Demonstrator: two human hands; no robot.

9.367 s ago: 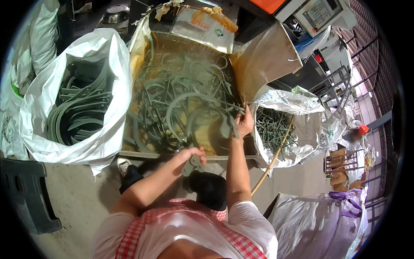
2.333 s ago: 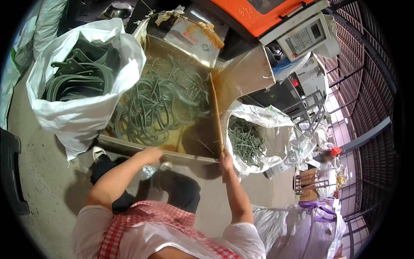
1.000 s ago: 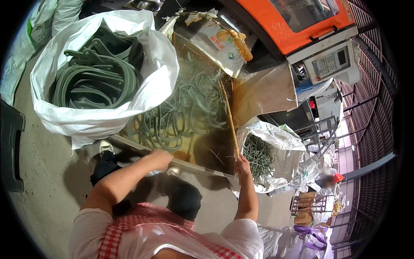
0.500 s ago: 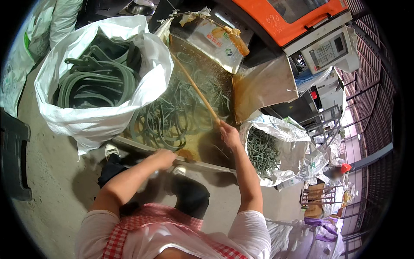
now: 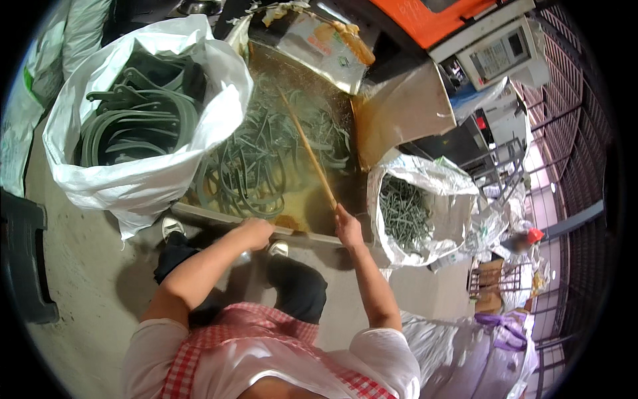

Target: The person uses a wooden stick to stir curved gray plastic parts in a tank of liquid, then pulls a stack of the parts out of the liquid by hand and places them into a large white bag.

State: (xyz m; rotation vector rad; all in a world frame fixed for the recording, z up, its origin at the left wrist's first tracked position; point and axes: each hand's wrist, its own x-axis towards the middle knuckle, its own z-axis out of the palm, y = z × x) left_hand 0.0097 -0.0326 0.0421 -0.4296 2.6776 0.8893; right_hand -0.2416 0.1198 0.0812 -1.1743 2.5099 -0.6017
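My right hand (image 5: 348, 226) is closed round the near end of a long wooden stick (image 5: 310, 151). The stick slants away from me, its far end among green curved strips (image 5: 246, 176) in a shallow tank of cloudy, yellowish water. At the tank's near rim (image 5: 306, 238) my left hand (image 5: 256, 233) is closed on the edge, its fingertips hidden. Many strips lie tangled on the tank's left side and towards the back; the yellowish bottom (image 5: 302, 193) shows near the front.
A white woven sack (image 5: 143, 183) of larger green curved pieces stands left of the tank. To the right is another sack (image 5: 432, 229) of thin green scraps. A brown board (image 5: 402, 123) rises at the tank's right side; an orange machine (image 5: 438, 20) stands behind. A dark plastic stool (image 5: 26, 259) is far left.
The stick's far end has left the tank's back left corner and come nearer, into the strips. My right hand has drawn back slightly; my left stays on the rim. The view has shifted a little.
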